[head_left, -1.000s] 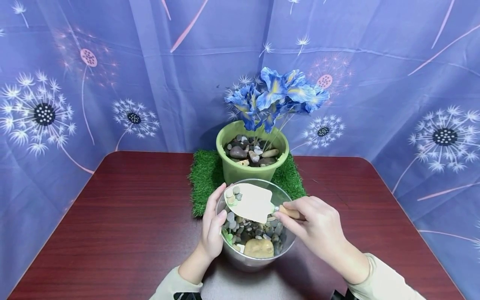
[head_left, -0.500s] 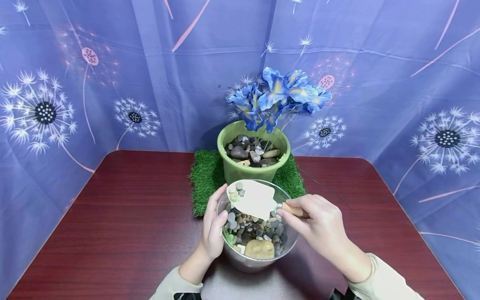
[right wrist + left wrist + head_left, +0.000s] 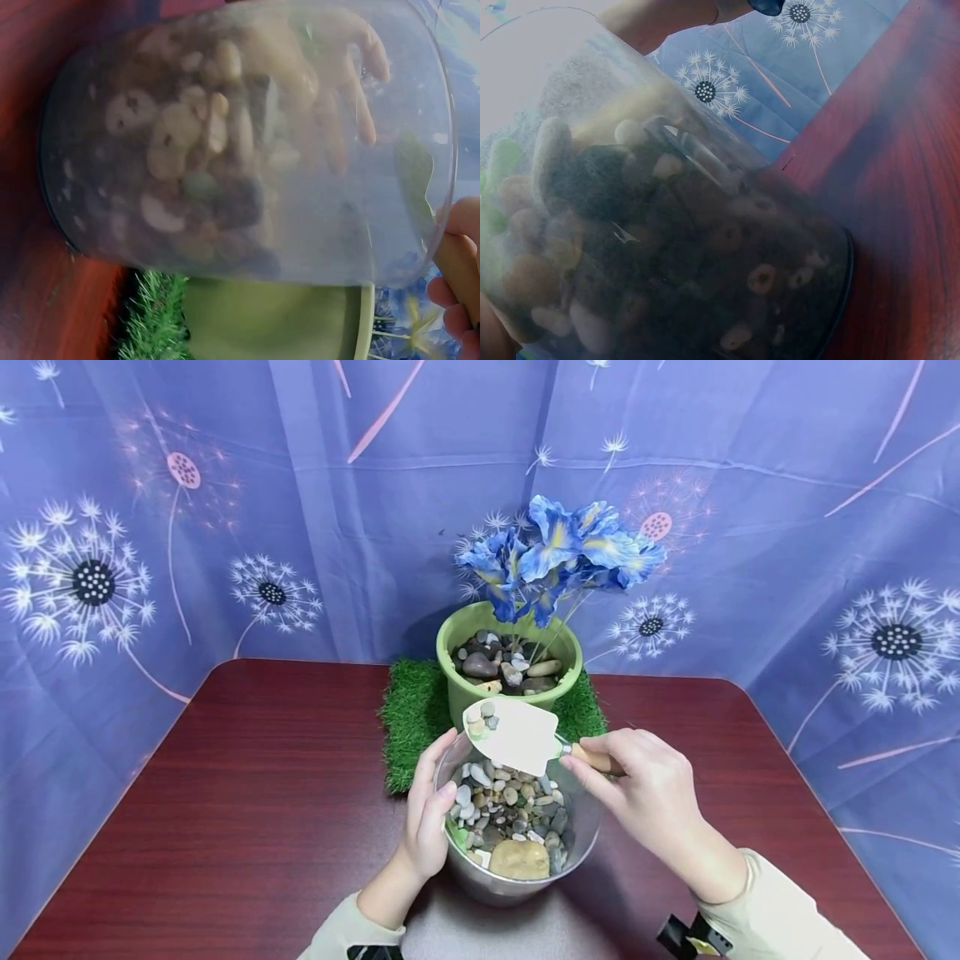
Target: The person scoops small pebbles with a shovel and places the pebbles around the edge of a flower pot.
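Observation:
My right hand (image 3: pixel 648 785) pinches the wooden handle of a garden trowel (image 3: pixel 525 743). A few pebbles (image 3: pixel 482 717) lie at the tip of its pale blade. The blade is held over the far rim of a clear plastic container (image 3: pixel 587 847). Loose stones (image 3: pixel 506 806) and one big tan rock (image 3: pixel 519 860) fill the lower part of that container. On its left side, my left hand (image 3: pixel 427 818) holds it, thumb near the rim and fingers along the outer wall. Through the wall, the right wrist view shows those fingers (image 3: pixel 364 112) dimly.
Behind the container stands a green flowerpot (image 3: pixel 442 643) with stones and blue artificial irises (image 3: pixel 555 556). It sits on a square of artificial grass (image 3: pixel 412 727). A dark red wooden table (image 3: pixel 262 793) lies underneath, and a dandelion-patterned cloth (image 3: pixel 360 527) hangs around it.
My right hand has raised the trowel and moved it slightly right and away from me, toward the flowerpot. The pebbles stay on the blade. My left hand keeps its place on the container.

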Action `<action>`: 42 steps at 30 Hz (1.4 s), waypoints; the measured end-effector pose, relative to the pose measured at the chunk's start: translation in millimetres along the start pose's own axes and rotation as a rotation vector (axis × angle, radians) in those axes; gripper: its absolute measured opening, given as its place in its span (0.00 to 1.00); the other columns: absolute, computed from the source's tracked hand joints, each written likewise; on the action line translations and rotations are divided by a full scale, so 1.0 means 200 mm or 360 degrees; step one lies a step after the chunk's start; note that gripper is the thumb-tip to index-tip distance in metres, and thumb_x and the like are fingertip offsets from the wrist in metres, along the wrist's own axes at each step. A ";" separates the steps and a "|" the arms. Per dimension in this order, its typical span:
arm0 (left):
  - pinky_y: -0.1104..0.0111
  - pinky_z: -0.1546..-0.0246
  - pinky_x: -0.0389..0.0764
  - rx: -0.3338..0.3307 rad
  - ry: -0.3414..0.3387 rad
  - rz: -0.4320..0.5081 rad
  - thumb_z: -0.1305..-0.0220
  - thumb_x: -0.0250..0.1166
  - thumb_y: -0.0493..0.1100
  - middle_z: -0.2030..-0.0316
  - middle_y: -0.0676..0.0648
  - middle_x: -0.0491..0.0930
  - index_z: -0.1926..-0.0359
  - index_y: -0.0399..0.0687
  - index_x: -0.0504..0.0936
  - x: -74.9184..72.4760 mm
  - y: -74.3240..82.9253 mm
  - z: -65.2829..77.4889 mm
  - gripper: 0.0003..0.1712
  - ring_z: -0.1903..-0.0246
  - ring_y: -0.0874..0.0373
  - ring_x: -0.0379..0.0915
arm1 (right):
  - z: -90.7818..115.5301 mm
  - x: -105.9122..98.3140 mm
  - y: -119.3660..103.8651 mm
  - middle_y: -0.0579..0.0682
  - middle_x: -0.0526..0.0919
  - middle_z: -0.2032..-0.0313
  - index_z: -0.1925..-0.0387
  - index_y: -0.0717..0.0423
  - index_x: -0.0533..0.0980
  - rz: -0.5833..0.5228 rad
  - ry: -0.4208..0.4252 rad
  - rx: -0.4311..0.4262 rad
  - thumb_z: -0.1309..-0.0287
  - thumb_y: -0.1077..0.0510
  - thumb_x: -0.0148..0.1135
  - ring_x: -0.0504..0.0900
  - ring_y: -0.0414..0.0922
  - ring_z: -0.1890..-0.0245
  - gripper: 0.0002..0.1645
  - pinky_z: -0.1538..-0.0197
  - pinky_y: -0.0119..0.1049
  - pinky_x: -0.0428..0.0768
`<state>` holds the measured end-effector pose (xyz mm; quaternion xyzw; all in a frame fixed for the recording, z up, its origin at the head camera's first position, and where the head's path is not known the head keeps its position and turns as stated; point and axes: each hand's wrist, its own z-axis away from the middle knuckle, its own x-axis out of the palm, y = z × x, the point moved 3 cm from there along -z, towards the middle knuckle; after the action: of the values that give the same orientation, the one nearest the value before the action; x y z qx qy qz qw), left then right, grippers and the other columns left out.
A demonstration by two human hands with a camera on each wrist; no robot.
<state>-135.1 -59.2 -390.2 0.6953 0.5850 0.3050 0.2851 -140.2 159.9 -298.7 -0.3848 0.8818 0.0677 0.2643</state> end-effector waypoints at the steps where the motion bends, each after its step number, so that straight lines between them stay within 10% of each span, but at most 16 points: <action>1: 0.67 0.32 0.62 0.0010 -0.0007 0.0001 0.39 0.38 0.33 0.37 0.34 0.65 0.35 0.23 0.52 0.00 0.00 0.00 0.31 0.35 0.55 0.62 | -0.01 0.00 0.00 0.42 0.85 0.76 0.73 0.51 0.82 0.0008 -0.0003 -0.0006 0.43 0.38 0.58 0.79 0.38 0.79 0.22 0.76 0.33 0.74; 24: 0.62 0.32 0.63 0.0008 -0.0017 -0.0019 0.39 0.38 0.32 0.40 0.22 0.62 0.35 0.23 0.53 0.00 0.01 0.00 0.31 0.36 0.43 0.62 | -0.11 0.03 0.12 0.45 0.83 0.78 0.71 0.53 0.82 0.0158 -0.0121 -0.0018 0.41 0.36 0.54 0.79 0.42 0.79 0.26 0.78 0.40 0.74; 42: 0.63 0.33 0.63 0.0027 -0.0015 -0.0017 0.40 0.38 0.33 0.39 0.26 0.64 0.35 0.23 0.53 0.00 0.01 0.00 0.31 0.37 0.49 0.64 | -0.18 0.08 0.18 0.45 0.82 0.79 0.70 0.51 0.81 0.0179 -0.0197 -0.0017 0.58 0.51 0.72 0.79 0.42 0.79 0.12 0.80 0.40 0.73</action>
<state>-133.7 -59.5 -389.1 0.6959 0.5900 0.2951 0.2837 -189.3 162.4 -280.2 -0.3311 0.8836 0.1109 0.3119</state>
